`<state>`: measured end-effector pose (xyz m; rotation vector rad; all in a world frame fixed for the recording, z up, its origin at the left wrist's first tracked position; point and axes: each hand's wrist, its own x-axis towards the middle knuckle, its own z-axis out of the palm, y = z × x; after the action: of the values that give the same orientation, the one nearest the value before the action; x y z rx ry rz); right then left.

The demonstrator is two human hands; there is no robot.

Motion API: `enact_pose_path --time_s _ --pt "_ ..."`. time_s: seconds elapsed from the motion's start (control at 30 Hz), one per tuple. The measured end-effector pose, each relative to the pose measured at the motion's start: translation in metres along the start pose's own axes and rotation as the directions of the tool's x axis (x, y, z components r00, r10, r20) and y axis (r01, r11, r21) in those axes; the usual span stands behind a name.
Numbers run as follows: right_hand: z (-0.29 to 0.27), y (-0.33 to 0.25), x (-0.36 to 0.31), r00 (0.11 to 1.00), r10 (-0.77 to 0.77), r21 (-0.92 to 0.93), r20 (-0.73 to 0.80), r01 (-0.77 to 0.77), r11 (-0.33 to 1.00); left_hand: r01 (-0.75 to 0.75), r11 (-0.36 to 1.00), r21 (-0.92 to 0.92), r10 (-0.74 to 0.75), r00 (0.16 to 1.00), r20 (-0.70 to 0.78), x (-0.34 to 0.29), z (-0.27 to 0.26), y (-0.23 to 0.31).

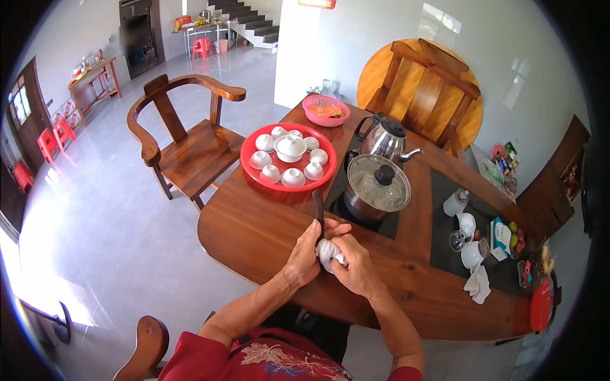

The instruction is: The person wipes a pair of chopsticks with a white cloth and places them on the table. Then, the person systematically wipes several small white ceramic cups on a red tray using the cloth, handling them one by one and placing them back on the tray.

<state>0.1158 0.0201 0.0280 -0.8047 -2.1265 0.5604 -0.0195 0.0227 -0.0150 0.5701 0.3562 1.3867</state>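
Over the table's front edge, my left hand (304, 257) is closed on a dark, slender, slightly curved utensil (319, 206) that points up and away from me; its exact kind does not show. My right hand (356, 265) presses a bunched white cloth (329, 253) round the utensil's lower end, which is hidden. Both hands touch each other at the cloth. Just beyond them lies a red tray (257, 183) with white cups (293, 177) turned upside down around a white lidded bowl (290, 147).
Right of the tray, a glass-lidded pot (375, 206) sits before a metal kettle (389, 136). A pink basin (326, 120) stands at the back. White mugs (455, 203), a tissue box (501, 239) and crumpled tissue (478, 284) are on the right. A wooden armchair (190, 149) stands left.
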Motion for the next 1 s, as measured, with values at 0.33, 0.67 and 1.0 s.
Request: enact_pose_path --time_s 0.33,0.67,1.0 --pt "-0.040 0.003 -0.027 0.987 0.046 -0.118 0.154 -0.028 0.993 -0.135 0.864 0.486 0.113 0.991 0.074 -0.011 0.022 0.012" --pt "-0.051 -0.001 -0.014 0.964 0.264 0.571 0.029 -0.233 0.787 -0.440 0.074 0.895 0.026 0.898 0.439 -0.019 0.020 0.002" --pt "-0.139 0.018 -0.005 0.644 0.373 0.601 -0.668 0.171 0.781 -0.451 0.018 0.892 0.346 0.840 0.418 -0.005 0.036 0.016"
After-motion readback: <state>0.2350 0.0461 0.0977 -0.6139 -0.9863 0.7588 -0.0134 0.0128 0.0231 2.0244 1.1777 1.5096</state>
